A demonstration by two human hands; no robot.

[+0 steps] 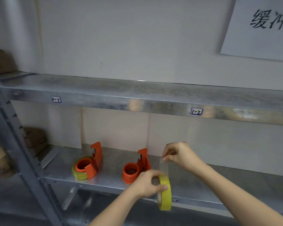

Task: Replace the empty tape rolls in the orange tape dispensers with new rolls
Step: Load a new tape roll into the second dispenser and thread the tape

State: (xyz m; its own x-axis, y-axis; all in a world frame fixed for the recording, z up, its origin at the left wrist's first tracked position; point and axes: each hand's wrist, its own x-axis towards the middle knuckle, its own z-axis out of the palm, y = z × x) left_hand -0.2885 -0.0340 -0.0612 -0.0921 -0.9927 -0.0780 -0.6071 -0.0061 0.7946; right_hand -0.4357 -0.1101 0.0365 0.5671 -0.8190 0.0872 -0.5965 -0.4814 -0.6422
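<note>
Her left hand (147, 183) grips the new yellow tape roll (164, 192) at the metal shelf (203, 185) edge while the right hand (178, 154) pinches its clear free end (163, 166) upward, probably for threading the bare orange plastic dispenser (136, 167) just beside

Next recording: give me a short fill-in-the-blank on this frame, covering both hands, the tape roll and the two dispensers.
1. The left hand grips a ____ tape roll.
2. The right hand pinches the free end of the tape, drawn out ____ the roll.
3. The dispenser with a roll stands to the ____ of the dispenser with a bare hub.

Missing words: yellow; above; left
</note>
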